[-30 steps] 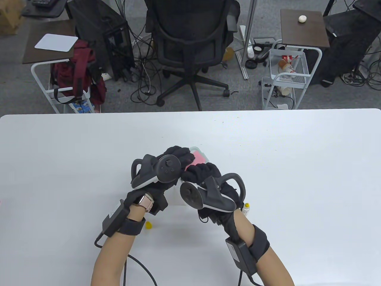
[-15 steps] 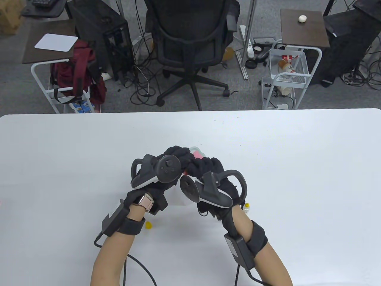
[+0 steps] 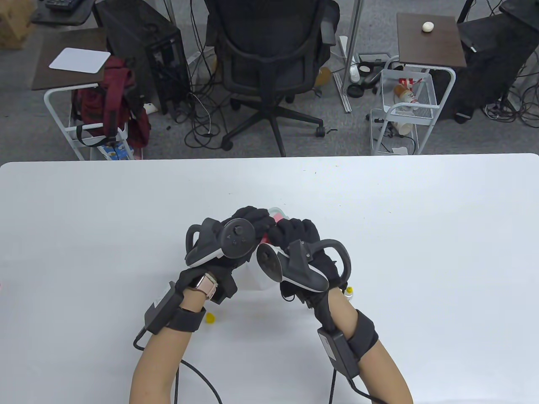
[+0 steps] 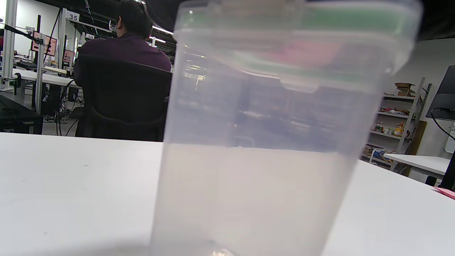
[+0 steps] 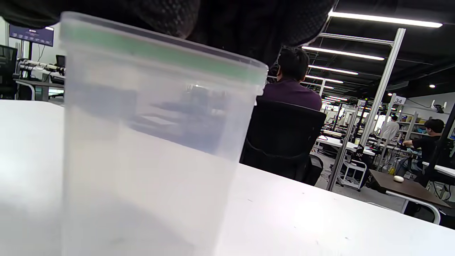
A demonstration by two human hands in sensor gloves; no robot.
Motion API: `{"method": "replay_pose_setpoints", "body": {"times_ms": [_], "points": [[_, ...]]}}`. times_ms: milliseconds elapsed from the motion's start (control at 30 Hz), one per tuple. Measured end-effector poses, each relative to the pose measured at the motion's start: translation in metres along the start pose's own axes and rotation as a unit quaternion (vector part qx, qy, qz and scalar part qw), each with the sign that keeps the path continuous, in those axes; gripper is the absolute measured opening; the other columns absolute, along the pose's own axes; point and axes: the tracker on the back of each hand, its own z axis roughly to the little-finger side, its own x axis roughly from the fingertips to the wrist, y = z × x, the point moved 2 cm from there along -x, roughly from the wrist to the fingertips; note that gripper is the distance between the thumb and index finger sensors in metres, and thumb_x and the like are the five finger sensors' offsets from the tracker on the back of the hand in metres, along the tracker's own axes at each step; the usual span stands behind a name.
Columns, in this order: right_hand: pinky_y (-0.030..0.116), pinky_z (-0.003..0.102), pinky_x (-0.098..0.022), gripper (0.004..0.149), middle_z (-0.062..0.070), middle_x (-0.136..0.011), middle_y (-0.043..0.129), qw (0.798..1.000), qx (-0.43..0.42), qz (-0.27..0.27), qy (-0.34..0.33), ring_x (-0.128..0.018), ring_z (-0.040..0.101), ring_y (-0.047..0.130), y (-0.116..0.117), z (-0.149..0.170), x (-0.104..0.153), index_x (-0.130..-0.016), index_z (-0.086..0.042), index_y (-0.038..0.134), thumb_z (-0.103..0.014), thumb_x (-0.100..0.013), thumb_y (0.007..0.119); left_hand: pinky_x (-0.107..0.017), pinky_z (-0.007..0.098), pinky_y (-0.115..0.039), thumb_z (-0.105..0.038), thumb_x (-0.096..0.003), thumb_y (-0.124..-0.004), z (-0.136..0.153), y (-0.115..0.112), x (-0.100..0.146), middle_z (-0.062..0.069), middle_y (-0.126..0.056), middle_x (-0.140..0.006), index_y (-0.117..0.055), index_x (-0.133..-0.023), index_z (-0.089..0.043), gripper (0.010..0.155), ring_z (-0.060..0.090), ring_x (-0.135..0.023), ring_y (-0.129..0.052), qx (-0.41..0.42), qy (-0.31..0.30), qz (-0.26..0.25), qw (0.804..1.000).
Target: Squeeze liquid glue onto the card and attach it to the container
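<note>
A translucent plastic container [image 3: 257,281] with a green-rimmed lid stands upright on the white table, and it fills the left wrist view [image 4: 263,149] and the right wrist view [image 5: 149,142]. A pink card [image 3: 278,218] lies on its lid and shows faintly through the lid in the left wrist view [image 4: 302,53]. My left hand [image 3: 252,217] holds the lid's left side from above. My right hand [image 3: 294,232] presses down on the card, with its fingers [image 5: 231,21] over the lid. Both hands hide most of the card. The small glue bottle [image 3: 348,293] with a yellow tip stands by my right wrist.
A small yellow cap [image 3: 210,318] lies on the table near my left forearm. A pink scrap [image 4: 446,192] lies on the table at the edge of the left wrist view. An office chair [image 3: 269,63] and carts stand beyond the table's far edge.
My right hand has slid forward and left over the lid, covering most of the pink card. My left hand and the container have stayed in place.
</note>
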Motion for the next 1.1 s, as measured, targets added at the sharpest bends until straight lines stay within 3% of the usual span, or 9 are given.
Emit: {"method": "replay_pose_setpoints", "body": {"times_ms": [267, 467, 600, 800, 967, 1100], "points": [[0.066, 0.046, -0.078, 0.039, -0.002, -0.104, 0.077, 0.996, -0.034, 0.004, -0.081, -0.095, 0.027, 0.081, -0.011, -0.016, 0.015, -0.093, -0.025, 0.073, -0.034, -0.057, 0.063, -0.083, 0.035, -0.062, -0.035, -0.0540, -0.068, 0.000, 0.000, 0.000, -0.016, -0.067, -0.113, -0.068, -0.098, -0.039, 0.045, 0.019, -0.110, -0.066, 0.003, 0.000, 0.000, 1.000], [0.065, 0.046, -0.079, 0.032, -0.004, -0.103, 0.078, 0.998, -0.038, 0.007, -0.039, -0.096, 0.025, 0.081, -0.008, -0.007, 0.008, -0.087, -0.032, 0.073, -0.034, -0.057, 0.063, -0.083, 0.035, -0.062, -0.034, -0.0543, -0.068, 0.000, 0.000, 0.000, -0.016, -0.067, -0.113, -0.068, -0.098, -0.039, 0.044, 0.019, -0.110, -0.066, 0.000, 0.001, -0.001, 1.000], [0.062, 0.047, -0.080, 0.037, -0.003, -0.106, 0.074, 1.000, -0.015, -0.004, 0.001, -0.099, 0.026, 0.078, -0.003, 0.000, -0.001, -0.093, -0.029, 0.071, -0.034, -0.058, 0.062, -0.083, 0.035, -0.062, -0.034, -0.0542, -0.068, 0.000, 0.000, 0.000, -0.016, -0.067, -0.113, -0.068, -0.099, -0.038, 0.045, 0.019, -0.110, -0.066, -0.001, 0.000, 0.000, 1.000], [0.063, 0.047, -0.080, 0.040, 0.000, -0.106, 0.074, 1.000, -0.005, 0.004, -0.020, -0.098, 0.028, 0.078, -0.002, -0.005, 0.005, -0.096, -0.025, 0.070, -0.034, -0.057, 0.063, -0.083, 0.035, -0.061, -0.034, -0.0543, -0.068, 0.000, -0.001, 0.000, -0.016, -0.067, -0.113, -0.068, -0.099, -0.038, 0.044, 0.019, -0.110, -0.066, 0.003, 0.000, -0.001, 1.000], [0.066, 0.046, -0.078, 0.039, -0.001, -0.104, 0.077, 0.996, -0.022, 0.009, -0.080, -0.096, 0.027, 0.081, -0.011, -0.018, 0.020, -0.093, -0.026, 0.073, -0.034, -0.057, 0.063, -0.083, 0.035, -0.061, -0.034, -0.0543, -0.068, 0.000, -0.001, 0.000, -0.016, -0.067, -0.113, -0.068, -0.098, -0.039, 0.044, 0.019, -0.110, -0.066, 0.005, 0.001, -0.002, 1.000], [0.066, 0.046, -0.078, 0.037, -0.004, -0.103, 0.078, 0.996, -0.054, -0.003, -0.071, -0.096, 0.025, 0.082, -0.012, -0.010, 0.015, -0.092, -0.028, 0.073, -0.035, -0.057, 0.063, -0.083, 0.035, -0.061, -0.034, -0.0543, -0.068, 0.000, -0.001, 0.000, -0.016, -0.067, -0.113, -0.068, -0.098, -0.039, 0.044, 0.019, -0.110, -0.066, 0.004, 0.001, -0.004, 1.000]]}}
